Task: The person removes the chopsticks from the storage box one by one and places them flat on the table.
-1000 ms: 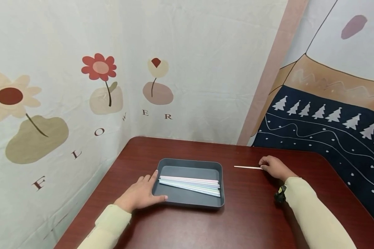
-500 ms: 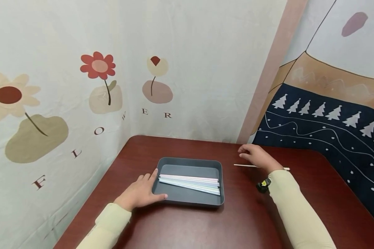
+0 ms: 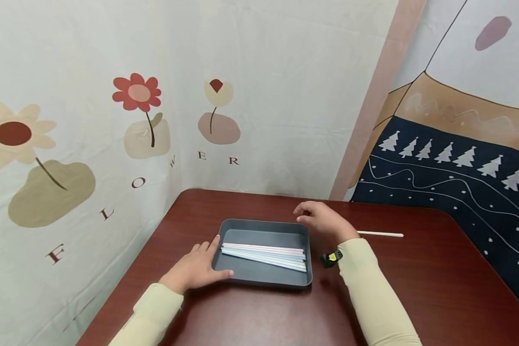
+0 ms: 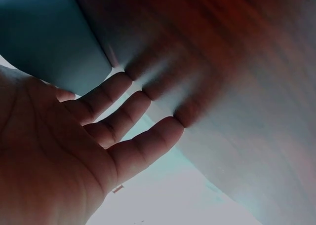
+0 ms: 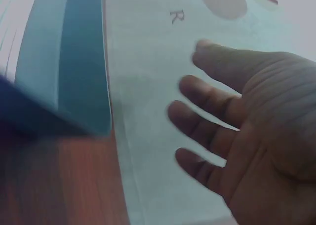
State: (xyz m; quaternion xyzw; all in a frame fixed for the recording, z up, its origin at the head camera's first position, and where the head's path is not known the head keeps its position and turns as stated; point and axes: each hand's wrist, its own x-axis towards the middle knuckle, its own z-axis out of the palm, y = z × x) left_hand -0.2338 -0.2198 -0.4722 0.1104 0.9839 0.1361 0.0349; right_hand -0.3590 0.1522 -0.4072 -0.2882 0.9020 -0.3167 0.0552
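A grey rectangular tray (image 3: 259, 281) sits on the table, holding several pale chopsticks (image 3: 264, 253) in pink, blue and green tints, fanned out side by side. My left hand (image 3: 195, 270) rests at the tray's left end, thumb along the near rim and fingers spread along the left side. In the left wrist view its fingers (image 4: 143, 146) are extended. My right hand (image 3: 324, 220) is over the tray's far right corner, holding nothing; the right wrist view shows its fingers (image 5: 200, 129) loosely bent and apart. One light chopstick (image 3: 382, 234) lies on the table behind the right wrist, partly hidden by it.
The reddish-brown wooden table (image 3: 251, 317) has rounded far corners. A white curtain (image 3: 281, 96) printed with flowers and letters hangs along its left and far sides. At the right hangs a dark blue cloth (image 3: 432, 187) with white trees.
My right hand has let go of the single chopstick, leaving it on the table, and moved left to the tray's far right corner. The left hand and tray have stayed put.
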